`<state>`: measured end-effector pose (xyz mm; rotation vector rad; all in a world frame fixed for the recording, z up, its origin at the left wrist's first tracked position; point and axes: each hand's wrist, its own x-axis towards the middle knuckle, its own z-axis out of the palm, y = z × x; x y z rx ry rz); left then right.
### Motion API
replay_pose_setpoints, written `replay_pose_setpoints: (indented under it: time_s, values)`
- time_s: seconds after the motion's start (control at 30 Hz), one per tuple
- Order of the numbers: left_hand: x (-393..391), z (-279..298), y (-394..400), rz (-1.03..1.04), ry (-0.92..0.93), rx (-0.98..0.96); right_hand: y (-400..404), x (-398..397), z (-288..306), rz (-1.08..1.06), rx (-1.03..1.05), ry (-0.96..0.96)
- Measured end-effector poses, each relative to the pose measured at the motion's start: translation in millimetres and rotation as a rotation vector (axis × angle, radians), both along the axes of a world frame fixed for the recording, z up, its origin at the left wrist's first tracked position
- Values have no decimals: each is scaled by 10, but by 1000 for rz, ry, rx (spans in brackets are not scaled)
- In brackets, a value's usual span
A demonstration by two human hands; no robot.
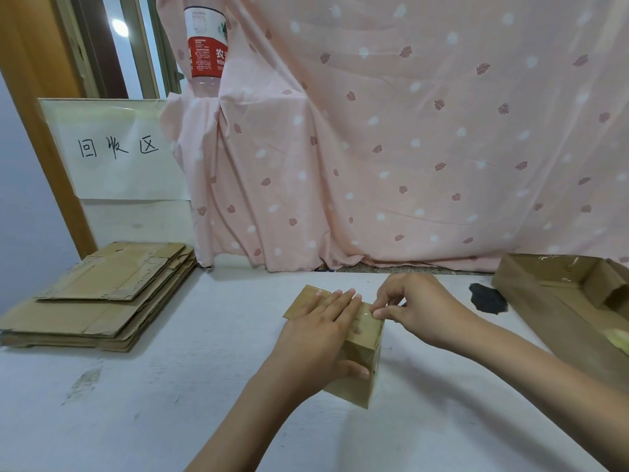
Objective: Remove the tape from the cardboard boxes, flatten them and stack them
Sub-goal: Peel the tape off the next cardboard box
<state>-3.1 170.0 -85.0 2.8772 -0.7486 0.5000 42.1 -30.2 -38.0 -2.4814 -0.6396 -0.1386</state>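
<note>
Two hands on taped box (357, 349), sign (119, 149) — "回收区", red-labelled bottle (206, 46)

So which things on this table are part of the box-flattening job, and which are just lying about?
Part of the job:
- small taped cardboard box, held flat by the left hand
- clear tape, pinched by the right hand
- stack of flattened cardboard
- open cardboard box at right

Lying about:
- plastic water bottle
- handwritten paper sign
- pink patterned cloth
- dark scrap
</note>
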Motion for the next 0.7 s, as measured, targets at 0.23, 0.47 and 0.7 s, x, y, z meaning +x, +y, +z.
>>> replay_pose_setpoints:
  time_s: [0.23,0.47,0.7]
  values:
    - [26,8,34,4,20,-19,-53,-72,-95,86,243,186]
    - [40,27,39,-8,20,-31,-126,-118,-153,193,334,228]
    - [46,16,27,1,19,-17,-100,-121,-97,132,285,104]
